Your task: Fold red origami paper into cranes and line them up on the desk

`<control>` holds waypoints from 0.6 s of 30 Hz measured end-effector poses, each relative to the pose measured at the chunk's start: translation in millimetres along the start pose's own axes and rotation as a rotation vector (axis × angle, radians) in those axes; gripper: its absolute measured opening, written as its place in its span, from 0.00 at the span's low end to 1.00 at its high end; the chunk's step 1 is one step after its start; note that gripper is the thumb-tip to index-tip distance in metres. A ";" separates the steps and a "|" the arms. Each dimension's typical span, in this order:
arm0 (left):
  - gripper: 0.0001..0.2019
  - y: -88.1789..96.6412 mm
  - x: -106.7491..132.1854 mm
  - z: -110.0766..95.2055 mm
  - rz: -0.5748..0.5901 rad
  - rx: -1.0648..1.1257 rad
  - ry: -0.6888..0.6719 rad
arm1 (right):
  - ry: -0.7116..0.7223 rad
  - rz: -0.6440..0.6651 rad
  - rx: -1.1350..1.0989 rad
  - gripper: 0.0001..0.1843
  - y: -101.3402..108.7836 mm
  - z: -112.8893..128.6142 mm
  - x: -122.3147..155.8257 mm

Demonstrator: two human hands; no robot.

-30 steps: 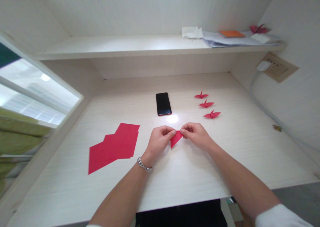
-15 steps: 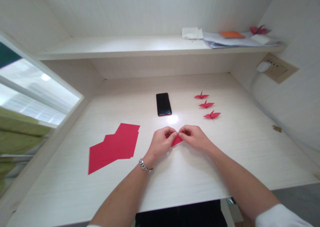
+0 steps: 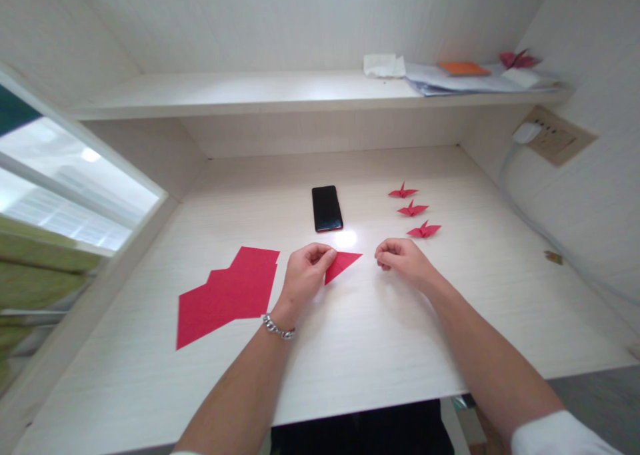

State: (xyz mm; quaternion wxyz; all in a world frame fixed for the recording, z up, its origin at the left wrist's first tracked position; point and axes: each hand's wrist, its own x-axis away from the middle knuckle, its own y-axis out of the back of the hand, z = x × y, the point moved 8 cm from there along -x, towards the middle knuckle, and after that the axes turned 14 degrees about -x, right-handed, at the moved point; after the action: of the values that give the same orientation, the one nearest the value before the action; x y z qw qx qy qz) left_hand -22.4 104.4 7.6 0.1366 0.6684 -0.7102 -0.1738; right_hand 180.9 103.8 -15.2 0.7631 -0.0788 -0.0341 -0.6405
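A folded red paper triangle [image 3: 343, 264] is pinched between the thumb and fingers of my left hand [image 3: 306, 272], its point facing right. My left fingers cover its upper left corner. Just to the right, apart from the paper, my right hand [image 3: 404, 260] is held with its fingers curled together and nothing visible in them. Three small red paper cranes [image 3: 424, 231] stand in a column beyond my right hand. Left of my left hand, several red paper sheets [image 3: 230, 291] lie overlapping on the white desk [image 3: 360, 355].
A black phone [image 3: 327, 209] lies behind my hands. The shelf [image 3: 260, 91] above holds papers [image 3: 430, 85], an orange pad [image 3: 465, 69] and a larger red folded paper piece [image 3: 520, 60]. At right, a cable [image 3: 530, 225] runs from the wall socket [image 3: 560, 138].
My right hand has let go of the red paper and moved right. My left hand has shifted left with the paper, so more of the triangle shows.
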 end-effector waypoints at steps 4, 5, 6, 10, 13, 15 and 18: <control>0.11 -10.1 2.5 -1.1 0.048 0.037 -0.008 | 0.065 0.020 -0.061 0.12 -14.3 6.2 2.9; 0.11 -14.0 3.5 -1.4 0.077 0.034 -0.013 | 0.081 0.030 -0.016 0.11 -18.8 7.4 4.5; 0.11 -18.0 4.6 -1.9 0.111 0.026 -0.019 | 0.092 0.038 0.034 0.10 -22.7 7.9 6.1; 0.10 -29.8 10.5 -9.4 0.247 -0.070 -0.082 | 0.118 0.082 0.205 0.07 -32.7 8.8 10.8; 0.08 -32.2 13.4 -16.0 0.294 -0.189 -0.142 | 0.125 0.131 0.291 0.06 -35.1 8.7 11.2; 0.08 -31.1 13.0 -15.2 0.300 -0.228 -0.144 | 0.116 0.137 0.311 0.06 -31.8 8.3 10.0; 0.07 -27.5 10.1 -8.2 0.296 -0.223 -0.119 | 0.081 0.123 0.282 0.06 -22.3 7.2 7.3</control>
State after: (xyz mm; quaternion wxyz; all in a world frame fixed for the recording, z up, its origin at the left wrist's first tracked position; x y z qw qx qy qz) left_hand 5.2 92.6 2.8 0.1918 0.5260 -0.7838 -0.2686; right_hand 160.7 94.1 -5.3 0.8052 0.0530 -0.0881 -0.5840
